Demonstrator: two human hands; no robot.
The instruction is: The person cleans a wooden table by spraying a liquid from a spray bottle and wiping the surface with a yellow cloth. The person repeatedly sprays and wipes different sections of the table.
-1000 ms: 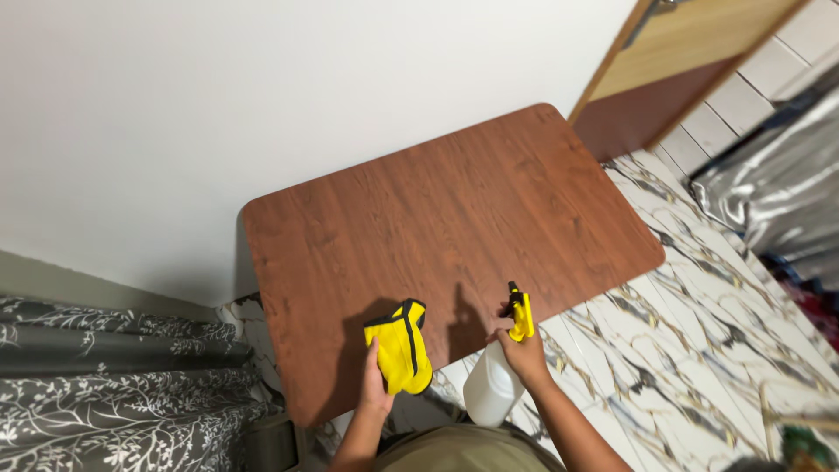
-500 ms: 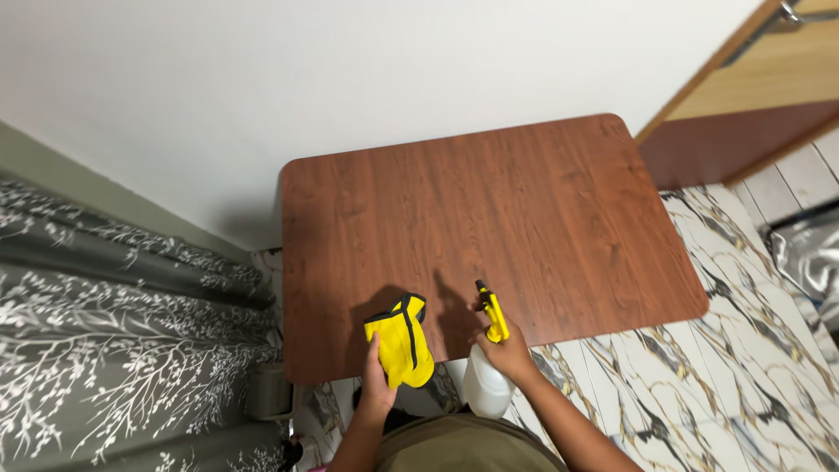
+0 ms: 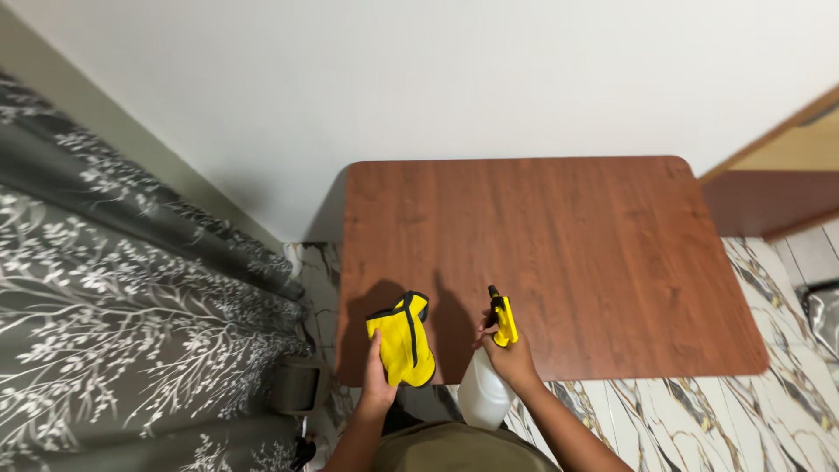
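Wooden brown table [image 3: 568, 253] stands against the white wall [image 3: 437, 79]. Over its near edge, the right hand [image 3: 511, 360] grips a white spray bottle [image 3: 485, 393] with yellow nozzle; the left hand [image 3: 377, 383] clutches a yellow cloth [image 3: 402, 345].

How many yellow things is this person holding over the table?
2. A yellow cloth with black trim is in the left hand, above the table's near edge. A white spray bottle with a yellow trigger head is in the right hand.
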